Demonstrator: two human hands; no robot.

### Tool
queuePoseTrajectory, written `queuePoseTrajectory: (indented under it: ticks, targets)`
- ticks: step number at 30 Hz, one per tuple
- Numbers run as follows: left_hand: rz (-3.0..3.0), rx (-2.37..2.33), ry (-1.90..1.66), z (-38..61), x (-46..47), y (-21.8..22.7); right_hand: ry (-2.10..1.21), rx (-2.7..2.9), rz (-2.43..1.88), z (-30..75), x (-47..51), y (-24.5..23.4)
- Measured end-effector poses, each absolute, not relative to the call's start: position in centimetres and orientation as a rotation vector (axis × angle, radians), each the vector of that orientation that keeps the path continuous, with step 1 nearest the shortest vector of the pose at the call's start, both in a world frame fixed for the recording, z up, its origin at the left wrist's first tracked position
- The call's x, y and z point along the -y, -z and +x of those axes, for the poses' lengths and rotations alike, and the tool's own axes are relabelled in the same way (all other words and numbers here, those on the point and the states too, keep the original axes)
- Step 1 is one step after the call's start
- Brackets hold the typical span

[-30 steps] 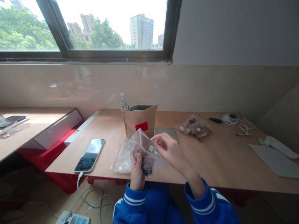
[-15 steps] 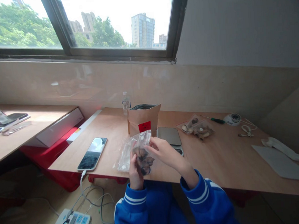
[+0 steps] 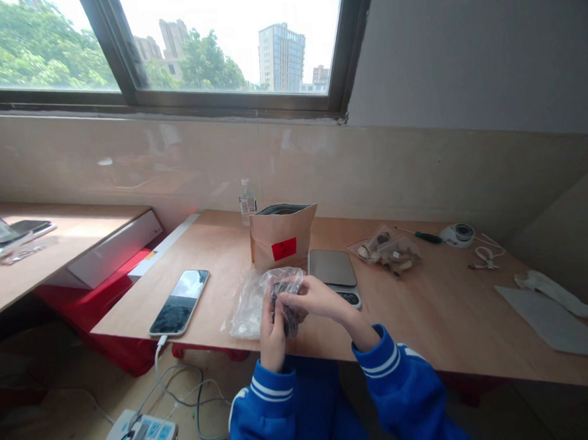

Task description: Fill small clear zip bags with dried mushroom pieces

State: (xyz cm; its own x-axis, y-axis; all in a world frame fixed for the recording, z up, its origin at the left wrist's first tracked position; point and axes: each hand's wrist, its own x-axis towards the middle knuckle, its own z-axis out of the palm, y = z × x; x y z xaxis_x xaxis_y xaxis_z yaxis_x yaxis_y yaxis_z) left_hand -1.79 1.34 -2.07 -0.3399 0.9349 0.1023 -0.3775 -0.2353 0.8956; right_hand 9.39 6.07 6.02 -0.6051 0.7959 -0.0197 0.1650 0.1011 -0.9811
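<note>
Hands at table (image 3: 429, 318) near edge: left hand (image 3: 271, 327) and right hand (image 3: 313, 298) both pinching clear plastic bag (image 3: 252, 302) of dark pieces; scale (image 3: 333, 268) just behind.

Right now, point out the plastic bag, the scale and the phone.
plastic bag (image 3: 248, 308), head view, on its clear left part.
scale (image 3: 331, 267), head view, on the platform's middle.
phone (image 3: 179, 301), head view, on the screen's middle.

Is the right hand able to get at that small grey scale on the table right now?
Probably yes: the scale lies just beyond the right hand with nothing between them, though that hand now grips the clear bag together with the left hand.
</note>
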Motion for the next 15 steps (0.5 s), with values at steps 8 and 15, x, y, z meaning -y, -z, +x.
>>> queuePoseTrajectory:
  ticks: [8,15]
  targets:
    - [0.505,-0.969,-1.719,-1.6,-1.9,3.0,-1.56,1.565,-1.039,10.0,-6.4,-6.2]
    - [0.363,-0.914,-1.689,-1.3,-2.2,3.3,-1.36,1.597,-1.077,9.9,-7.1,-5.1]
